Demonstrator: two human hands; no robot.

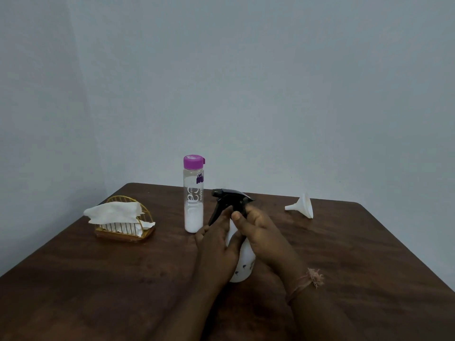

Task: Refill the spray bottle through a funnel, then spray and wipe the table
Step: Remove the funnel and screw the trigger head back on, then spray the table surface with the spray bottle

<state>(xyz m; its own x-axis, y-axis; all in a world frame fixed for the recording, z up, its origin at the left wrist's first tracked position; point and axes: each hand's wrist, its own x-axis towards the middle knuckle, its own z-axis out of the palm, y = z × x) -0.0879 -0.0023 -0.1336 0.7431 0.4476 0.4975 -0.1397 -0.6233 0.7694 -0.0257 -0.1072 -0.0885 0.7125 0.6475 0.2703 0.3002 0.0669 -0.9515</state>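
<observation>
At the middle of the dark wooden worktop (98, 279), a white spray bottle (243, 262) is stood upright and is held between both hands. The left hand (216, 244) is laid against the bottle's left side, its fingers (222, 217) stretched up along the neck toward the black trigger head (230, 200); whether they are curled round the bottle cannot be told for sure, as the far side is hidden. The right hand (261, 232) is wrapped round the neck just under the trigger head, with its thumb pressed across the front. A frayed thread band (312, 278) is worn on the right wrist. Just behind and left of the spray bottle, a clear bottle (193, 195) with a purple cap is stood upright, partly filled with a white liquid. Well to the right, near the back edge, a white funnel (302, 205) is laid on its side, spout pointing left. Toward the left rear, a gold wire holder (125, 227) is set, with white tissues (115, 212) draped out of it.
</observation>
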